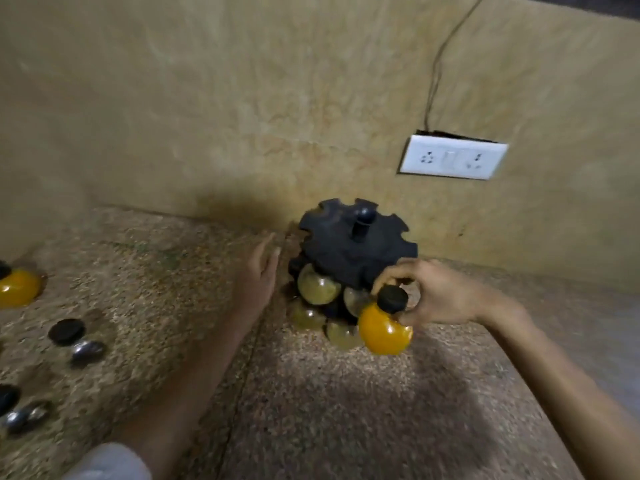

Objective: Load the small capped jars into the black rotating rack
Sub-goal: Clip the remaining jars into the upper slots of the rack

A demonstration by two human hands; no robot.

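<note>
The black rotating rack (349, 244) stands on the counter against the wall, with a notched top disc and a knob. Several jars of greenish-brown powder (318, 285) hang under it. My right hand (433, 294) pinches the black cap of a small jar of orange-yellow powder (384, 329) at the rack's front right edge. My left hand (261, 271) is open with straight fingers, just left of the rack; contact with it cannot be told. Another orange jar (19, 287) lies at the far left edge.
Dark capped jars (78, 339) lie on the speckled stone counter (311, 393) at the left, with more (20, 408) near the lower left. A white socket plate (452, 156) with a wire is on the wall to the rack's upper right.
</note>
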